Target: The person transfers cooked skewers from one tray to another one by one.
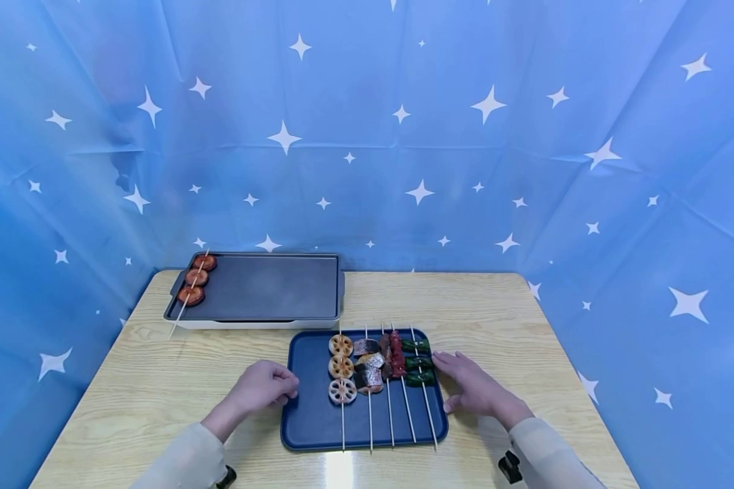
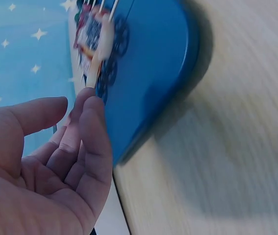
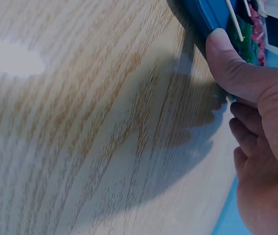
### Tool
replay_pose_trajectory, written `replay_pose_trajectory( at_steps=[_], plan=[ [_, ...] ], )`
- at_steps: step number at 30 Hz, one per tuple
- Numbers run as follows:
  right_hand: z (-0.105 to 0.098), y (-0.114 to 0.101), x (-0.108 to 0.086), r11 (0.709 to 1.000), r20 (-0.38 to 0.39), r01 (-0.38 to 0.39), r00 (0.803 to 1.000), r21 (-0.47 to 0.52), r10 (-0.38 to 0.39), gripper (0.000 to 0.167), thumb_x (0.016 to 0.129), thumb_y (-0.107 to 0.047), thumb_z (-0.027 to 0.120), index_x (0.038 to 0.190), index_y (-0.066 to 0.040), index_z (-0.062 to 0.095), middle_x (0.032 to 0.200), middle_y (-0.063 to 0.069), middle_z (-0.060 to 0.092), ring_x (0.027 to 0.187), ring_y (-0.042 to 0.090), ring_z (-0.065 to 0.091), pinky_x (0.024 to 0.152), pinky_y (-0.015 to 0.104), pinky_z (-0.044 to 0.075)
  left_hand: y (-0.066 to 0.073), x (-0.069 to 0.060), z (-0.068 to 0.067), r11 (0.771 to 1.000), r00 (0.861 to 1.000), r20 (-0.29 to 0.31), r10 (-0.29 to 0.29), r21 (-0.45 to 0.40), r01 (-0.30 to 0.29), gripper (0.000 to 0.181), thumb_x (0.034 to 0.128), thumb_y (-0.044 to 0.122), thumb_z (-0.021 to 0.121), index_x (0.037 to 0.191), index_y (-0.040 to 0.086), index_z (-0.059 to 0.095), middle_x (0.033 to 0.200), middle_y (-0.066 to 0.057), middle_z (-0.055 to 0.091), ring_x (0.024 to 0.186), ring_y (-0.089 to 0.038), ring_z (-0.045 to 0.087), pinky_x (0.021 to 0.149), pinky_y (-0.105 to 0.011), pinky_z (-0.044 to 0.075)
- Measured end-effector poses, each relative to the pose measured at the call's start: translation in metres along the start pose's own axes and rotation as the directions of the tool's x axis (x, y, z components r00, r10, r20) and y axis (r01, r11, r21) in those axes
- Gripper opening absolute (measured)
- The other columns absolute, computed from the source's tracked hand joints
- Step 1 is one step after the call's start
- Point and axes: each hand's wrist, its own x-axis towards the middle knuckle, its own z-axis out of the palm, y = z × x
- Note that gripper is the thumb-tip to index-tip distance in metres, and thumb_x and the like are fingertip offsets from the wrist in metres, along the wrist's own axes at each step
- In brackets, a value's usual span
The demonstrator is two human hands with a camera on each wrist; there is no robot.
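A dark blue tray (image 1: 308,421) lies on the table with several skewers in it. From left to right these are a lotus root skewer (image 1: 341,367), a fish-piece skewer (image 1: 369,377), a brown skewer (image 1: 386,356), a red meat skewer (image 1: 397,354) and a green pepper skewer (image 1: 418,377). My left hand (image 1: 263,387) is at the tray's left edge, fingers loosely bent and thumb apart, holding nothing. At the right edge, my right hand (image 1: 474,386) touches the tray with its thumb (image 3: 222,41); its other fingers extend along that side, partly hidden in the right wrist view.
Behind the tray to the left stands a flat griddle (image 1: 275,288) with a dark plate and pale base. A skewer of browned round slices (image 1: 196,276) lies along its left end, its stick overhanging the front. A blue starred curtain (image 1: 367,190) surrounds the wooden table (image 1: 465,305).
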Motion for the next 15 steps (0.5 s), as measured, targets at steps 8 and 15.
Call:
replay_pose_trajectory(
  at_steps=[8, 15],
  plan=[
    [0.001, 0.002, 0.0, 1.0, 0.001, 0.006, 1.0, -0.001, -0.006, 0.096, 0.069, -0.031, 0.082, 0.148, -0.003, 0.037, 0.156, 0.018, 0.035, 0.142, 0.052, 0.025, 0.117, 0.063, 0.022, -0.007, 0.002, -0.024, 0.998, 0.997, -0.07, -0.04, -0.056, 0.036, 0.025, 0.0939, 0.017, 0.061, 0.102, -0.004, 0.07, 0.084, -0.01, 0.073, 0.072, -0.02, 0.069, 0.059, -0.032, 0.058],
    [0.001, 0.001, 0.0, 1.0, -0.003, 0.003, 1.0, 0.001, -0.003, 0.096, 0.069, -0.032, 0.083, 0.148, -0.003, 0.038, 0.155, 0.018, 0.035, 0.141, 0.053, 0.025, 0.116, 0.064, 0.023, -0.017, 0.003, -0.048, 0.994, 0.99, -0.112, -0.086, -0.078, 0.077, 0.033, 0.0965, 0.019, 0.058, 0.113, -0.008, 0.065, 0.092, -0.015, 0.074, 0.08, -0.023, 0.071, 0.065, -0.034, 0.06]
  ],
)
